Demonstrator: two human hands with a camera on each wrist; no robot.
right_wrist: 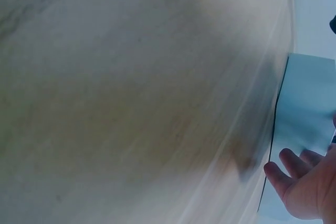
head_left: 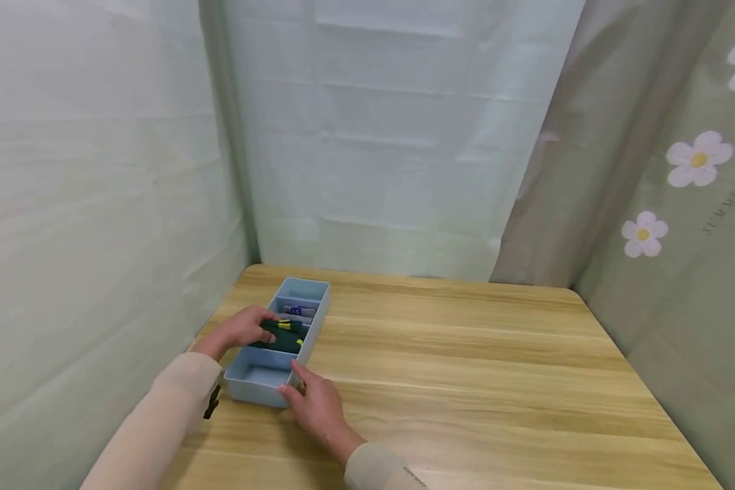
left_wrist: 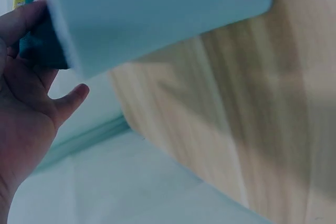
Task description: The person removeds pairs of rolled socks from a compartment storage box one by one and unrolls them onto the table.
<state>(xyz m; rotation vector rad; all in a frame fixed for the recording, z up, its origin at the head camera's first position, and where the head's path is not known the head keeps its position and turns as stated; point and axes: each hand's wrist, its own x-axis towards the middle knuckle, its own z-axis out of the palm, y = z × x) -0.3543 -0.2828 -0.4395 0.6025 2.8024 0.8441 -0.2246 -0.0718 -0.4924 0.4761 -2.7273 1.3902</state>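
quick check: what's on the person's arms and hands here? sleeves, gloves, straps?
Both hands are bare: left hand, right hand, no gloves or rings visible. Both arms wear long, plain cream sleeves reaching the wrists. A small dark clip or strap end hangs at the left cuff, and there is a faint dark mark on the right cuff. No printed markings legible.

Wooden table (head_left: 478,367) enclosed by pale green curtains (head_left: 392,136).

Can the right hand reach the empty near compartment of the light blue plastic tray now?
Probably yes. The right hand rests against the light blue plastic tray at its near corner, and the near compartment beside it is open, with nothing covering it.
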